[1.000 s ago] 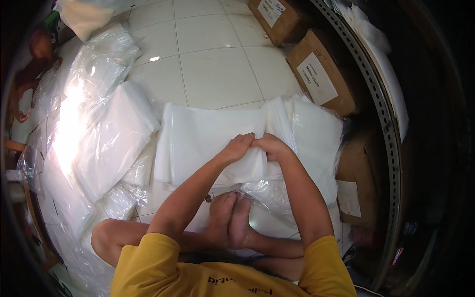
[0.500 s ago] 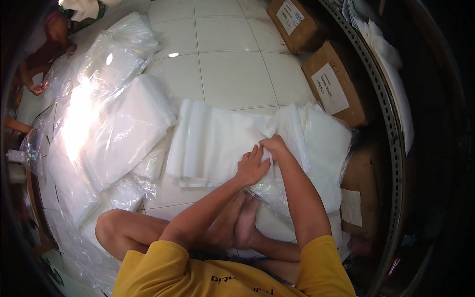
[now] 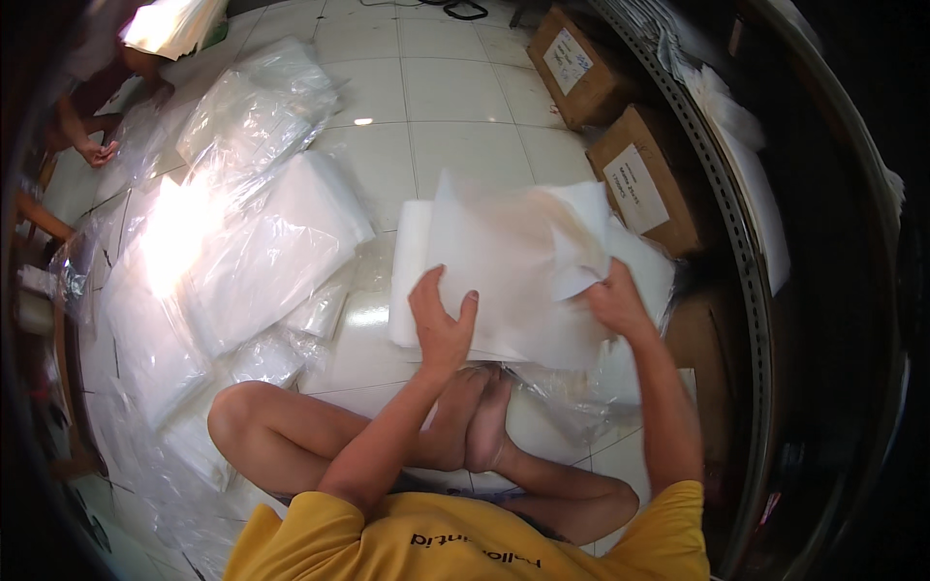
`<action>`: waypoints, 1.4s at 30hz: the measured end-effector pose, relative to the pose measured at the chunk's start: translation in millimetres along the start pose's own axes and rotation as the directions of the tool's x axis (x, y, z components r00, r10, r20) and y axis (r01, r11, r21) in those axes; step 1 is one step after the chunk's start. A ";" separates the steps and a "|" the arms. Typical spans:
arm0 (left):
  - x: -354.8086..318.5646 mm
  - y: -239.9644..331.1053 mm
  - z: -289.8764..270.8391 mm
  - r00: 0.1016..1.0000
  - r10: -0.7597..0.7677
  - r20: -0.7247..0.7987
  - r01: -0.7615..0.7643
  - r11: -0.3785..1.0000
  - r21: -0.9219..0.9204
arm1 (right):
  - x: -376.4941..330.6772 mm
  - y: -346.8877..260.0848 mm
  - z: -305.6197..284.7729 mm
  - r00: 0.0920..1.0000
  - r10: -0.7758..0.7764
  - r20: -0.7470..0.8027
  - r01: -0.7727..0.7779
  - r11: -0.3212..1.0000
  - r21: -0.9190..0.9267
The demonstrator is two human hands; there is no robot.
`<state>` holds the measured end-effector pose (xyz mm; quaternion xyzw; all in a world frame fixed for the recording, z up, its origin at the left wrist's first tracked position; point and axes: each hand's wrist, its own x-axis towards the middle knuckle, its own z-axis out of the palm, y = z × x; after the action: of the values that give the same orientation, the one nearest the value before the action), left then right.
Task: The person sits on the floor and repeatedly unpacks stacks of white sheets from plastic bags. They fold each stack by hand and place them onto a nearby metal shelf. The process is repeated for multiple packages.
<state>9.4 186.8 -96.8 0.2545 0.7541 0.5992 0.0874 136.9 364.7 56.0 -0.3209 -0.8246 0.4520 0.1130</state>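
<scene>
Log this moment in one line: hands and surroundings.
right hand: gripping translucent white sheet | left hand: open at sheet's lower-left edge, contact unclear | left floor: plastic-wrapped stacks | right: cardboard boxes

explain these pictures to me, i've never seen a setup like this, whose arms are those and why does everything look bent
There is no machine here: these are a person's own bare hands, seen from a camera worn on the head and looking down. Its wide fisheye lens bends straight edges near the rim.

The right hand grips the edge of a thin white sheet, partly lifted and blurred. The left hand is open beside it; whether it touches the sheet is hard to tell.

Beneath is a white stack on the tiled floor. Clear-wrapped white bundles lie to the left, and cardboard boxes stand to the right. The hand at upper left belongs to someone else.
</scene>
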 end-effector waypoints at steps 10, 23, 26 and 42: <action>-9.9 48.7 20.7 0.821 -0.221 0.527 0.540 0.599 -0.591 | -104.8 -163.5 -105.0 0.739 -0.650 -0.177 0.371 0.612 -0.698; -95.3 35.4 2.2 0.408 -0.180 0.895 0.912 0.120 -0.392 | -193.8 -150.0 -154.1 0.844 -0.466 -0.266 0.106 0.631 -0.769; -114.6 33.8 -12.3 0.408 -0.272 0.871 0.913 0.096 -0.398 | -225.7 -52.0 -210.8 0.692 -0.457 -0.559 -0.340 0.476 -0.811; -56.2 30.1 -63.8 0.609 -0.153 0.778 0.768 0.359 -0.530 | -174.8 -44.5 -68.1 0.990 -0.034 0.137 0.122 0.695 -0.709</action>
<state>38.0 109.1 -61.0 0.1154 0.3349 0.7068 0.6123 284.7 283.0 149.1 -0.2783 -0.9531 0.1084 -0.0482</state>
